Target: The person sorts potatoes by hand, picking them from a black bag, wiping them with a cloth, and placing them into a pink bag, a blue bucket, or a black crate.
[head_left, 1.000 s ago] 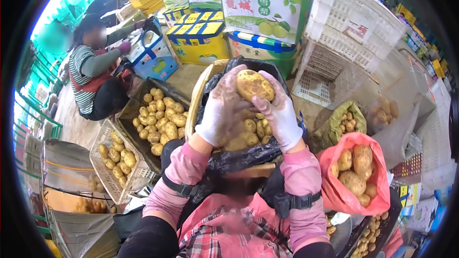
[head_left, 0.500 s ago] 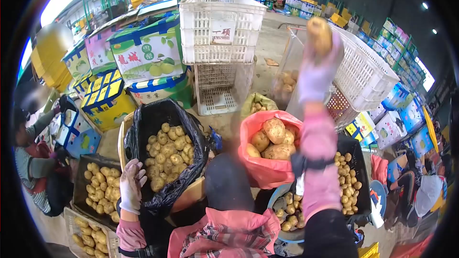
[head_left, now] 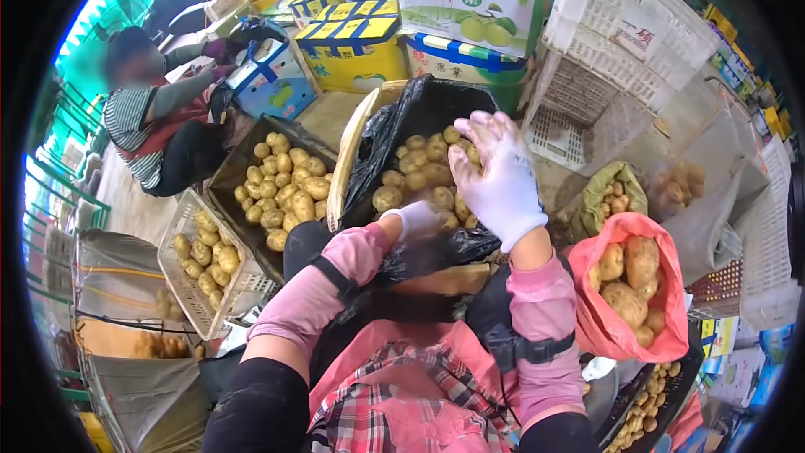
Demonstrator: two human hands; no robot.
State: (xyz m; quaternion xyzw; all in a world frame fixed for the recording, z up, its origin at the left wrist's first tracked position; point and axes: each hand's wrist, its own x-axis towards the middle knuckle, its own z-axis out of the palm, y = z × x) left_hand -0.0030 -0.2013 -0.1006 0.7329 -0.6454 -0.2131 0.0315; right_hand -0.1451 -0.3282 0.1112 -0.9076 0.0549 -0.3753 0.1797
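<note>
A black plastic bag [head_left: 451, 99] stands in front of me, lining a container and holding many potatoes [head_left: 417, 169]. My right hand [head_left: 503, 189], in a pale glove, is over the bag's right side with its fingers apart and nothing in its grasp. Low at the bag's near side is my left hand [head_left: 417, 221], also gloved; motion smears its fingers. To the right of my right forearm, a pink sack [head_left: 587, 319] holds large potatoes [head_left: 625, 302].
At left, a dark crate [head_left: 226, 176] and a white basket [head_left: 186, 285] hold more potatoes. A green sack [head_left: 579, 216] with small potatoes stands at right. Behind are fruit boxes [head_left: 470, 0] and stacked white crates [head_left: 616, 13]. A person [head_left: 159, 117] crouches at upper left.
My view has turned left. My right hand has come down from the upper right to the black bag, and the potato it held is gone. My left hand has moved inward from the bag's left rim.
</note>
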